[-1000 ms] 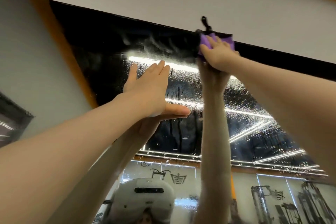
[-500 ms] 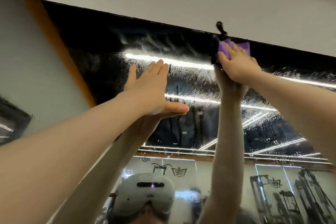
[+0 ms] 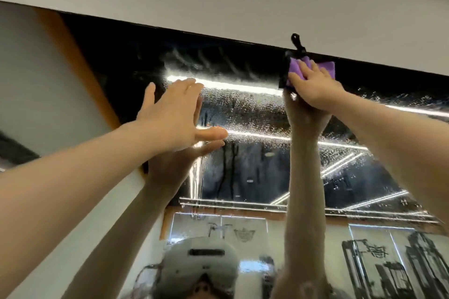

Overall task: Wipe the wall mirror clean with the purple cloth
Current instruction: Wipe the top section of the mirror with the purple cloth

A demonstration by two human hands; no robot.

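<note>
The wall mirror fills the middle of the view, its glass speckled with droplets and runs. My right hand presses the purple cloth flat against the glass right under the mirror's top edge, fingers straight over it. A black tag or loop sticks up from the cloth over the white wall. My left hand lies flat on the glass to the left, fingers straight and thumb out, holding nothing.
White wall runs above the mirror's top edge. An orange strip and a grey wall show reflected at the left. Reflected light strips, my arms and a white headset show in the glass.
My right hand has slid the purple cloth to the right along the mirror's top edge. My left hand has stayed flat on the glass.
</note>
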